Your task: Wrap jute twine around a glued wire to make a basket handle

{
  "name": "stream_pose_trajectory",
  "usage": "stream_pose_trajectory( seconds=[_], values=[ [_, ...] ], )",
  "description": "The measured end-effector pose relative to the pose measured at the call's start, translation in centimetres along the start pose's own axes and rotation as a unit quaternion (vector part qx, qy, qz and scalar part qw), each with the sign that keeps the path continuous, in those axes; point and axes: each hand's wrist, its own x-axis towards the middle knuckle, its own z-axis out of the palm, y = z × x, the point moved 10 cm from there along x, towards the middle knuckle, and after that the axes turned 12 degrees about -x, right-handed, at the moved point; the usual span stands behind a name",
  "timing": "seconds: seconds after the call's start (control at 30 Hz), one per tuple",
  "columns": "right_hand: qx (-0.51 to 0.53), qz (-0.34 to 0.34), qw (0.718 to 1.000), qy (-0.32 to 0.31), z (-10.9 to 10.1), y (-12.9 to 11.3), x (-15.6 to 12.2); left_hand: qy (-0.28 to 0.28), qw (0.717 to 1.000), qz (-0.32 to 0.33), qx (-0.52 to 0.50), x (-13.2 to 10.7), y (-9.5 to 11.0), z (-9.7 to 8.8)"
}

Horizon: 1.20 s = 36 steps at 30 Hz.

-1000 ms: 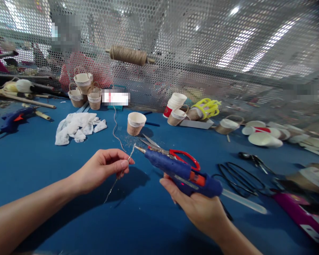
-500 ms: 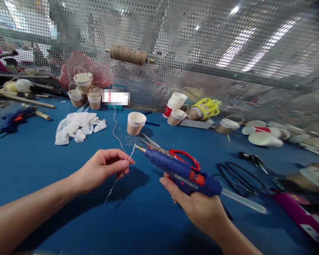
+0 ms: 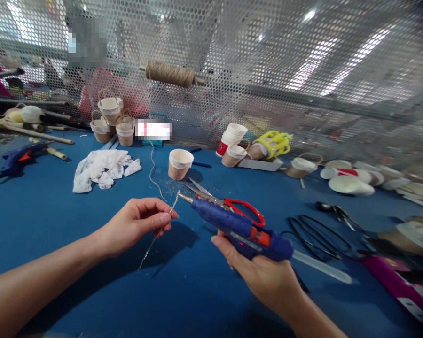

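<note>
Between thumb and fingers, my left hand [image 3: 143, 220] pinches a thin twisted strand [image 3: 148, 254], shiny as if coated with glue, its upper end pointing up and right. My right hand [image 3: 264, 279] is wrapped round the handle of a blue glue gun [image 3: 229, 218] with an orange part and a clear glue stick [image 3: 322, 266] out of its back. The gun's metal nozzle is at the strand's upper end; whether they touch I cannot tell. Behind the gun lie scissors with red handles [image 3: 245, 206], partly hidden. A small brown cup with a white rim [image 3: 178, 171] stands just beyond.
White crumpled cloth [image 3: 100, 166] and another blue glue gun [image 3: 19, 157] lie left. Small handled buckets [image 3: 107, 112] are stacked behind. A twine roll [image 3: 169, 73] hangs on the perforated metal screen. Paper cups [image 3: 231, 138], a black cable [image 3: 313, 234] and a purple item [image 3: 391, 284] lie right.
</note>
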Motion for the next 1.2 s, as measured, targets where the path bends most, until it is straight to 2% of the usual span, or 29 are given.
stream_pose_trajectory(
  seconds=[0.13,0.33,0.53,0.7,0.8,0.97,1.2],
  values=[
    [-0.014,0.017,1.000,0.011,-0.4,-0.5,0.1,-0.001,1.000,0.000,0.003,0.1,-0.1,-0.1],
    [-0.023,0.006,1.000,0.012,-0.3,-0.5,0.0,-0.007,1.000,0.003,-0.003,0.0,-0.1,0.0],
    [0.014,0.014,1.000,-0.015,0.6,0.4,-0.2,-0.003,1.000,0.004,-0.002,0.1,-0.2,-0.2],
    [0.040,0.012,0.999,-0.017,0.7,-0.1,0.0,-0.010,1.000,0.003,-0.007,0.2,-0.3,-0.2],
    [0.053,0.042,0.998,-0.016,0.6,-0.1,0.1,-0.014,1.000,0.005,-0.019,0.3,-0.4,-0.2],
    [0.113,0.108,0.986,-0.064,1.4,0.2,0.2,-0.013,0.999,0.013,-0.028,0.4,-0.3,-0.4],
    [0.222,0.104,0.962,-0.121,2.3,-0.5,0.7,-0.008,1.000,0.005,-0.023,0.3,-0.4,-0.4]
  ],
)
